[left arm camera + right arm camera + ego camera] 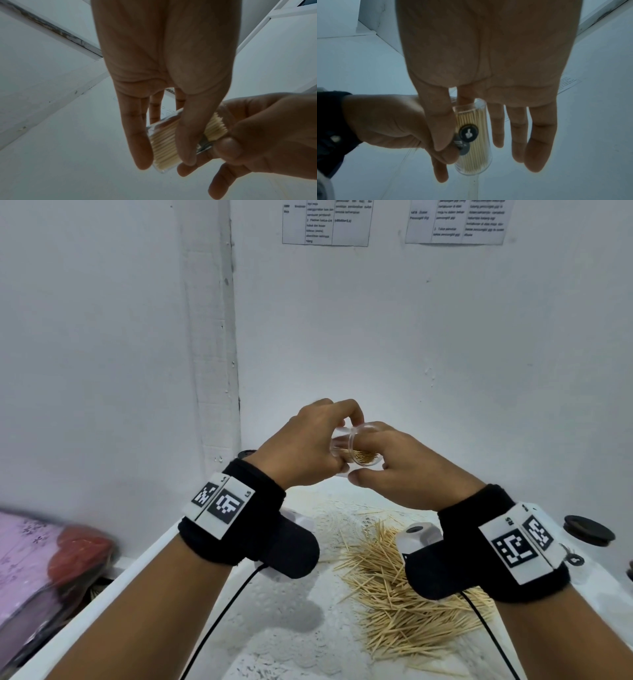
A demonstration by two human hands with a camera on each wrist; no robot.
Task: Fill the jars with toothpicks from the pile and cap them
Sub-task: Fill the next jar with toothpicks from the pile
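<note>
A clear jar point(356, 451) packed with toothpicks lay tilted in midair above the bench's far edge, gripped by the left hand point(301, 446) while the right hand point(404, 470) pinched its open rim. The toothpick pile point(404, 594) sprawled across the white bench point(274, 628), a black lid point(588, 530) near its right edge, white walls close behind.

Head view looking down from above, wrist views close beneath palms, all sharing the jar point(356, 451).

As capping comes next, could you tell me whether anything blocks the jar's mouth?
Yes: fingers of the right hand sit in the mouth of the jar, which the left hand grips.
</note>
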